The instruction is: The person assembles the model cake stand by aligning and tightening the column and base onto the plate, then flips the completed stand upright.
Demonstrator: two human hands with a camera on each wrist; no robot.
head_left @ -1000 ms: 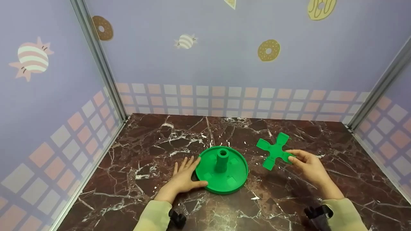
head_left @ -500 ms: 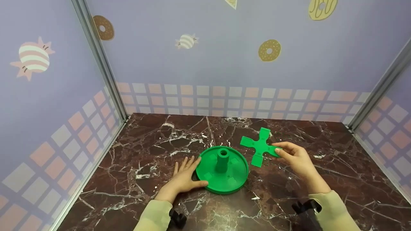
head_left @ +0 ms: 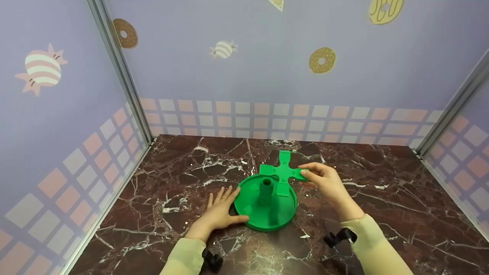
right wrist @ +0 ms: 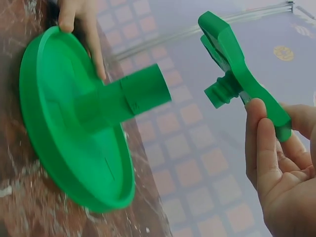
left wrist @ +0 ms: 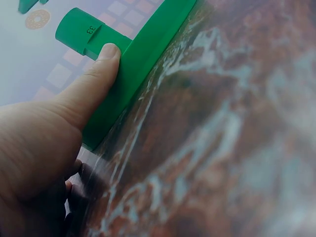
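Observation:
A round green dish (head_left: 263,219) with a raised rim lies on the table, a hollow green post (head_left: 265,191) rising from its middle. Spread around the dish's left side, my left hand (head_left: 219,214) rests its straight fingers and thumb against the rim. My right hand (head_left: 324,181) pinches one arm of a flat green four-armed cross piece (head_left: 283,172) between thumb and fingers. That piece is held just above and to the right of the post. In the right wrist view a short ribbed plug (right wrist: 220,93) sticks out of its underside, facing the post top with a gap between.
The table (head_left: 133,236) is dark red marble pattern with white veins. Purple walls (head_left: 267,68) with sweets and checks stand at the back and both sides. Black camera mounts (head_left: 340,236) sit on both wrists.
My right hand has carried the cross piece leftward, from the right of the dish to over its back right part. My left hand and the dish have stayed in place.

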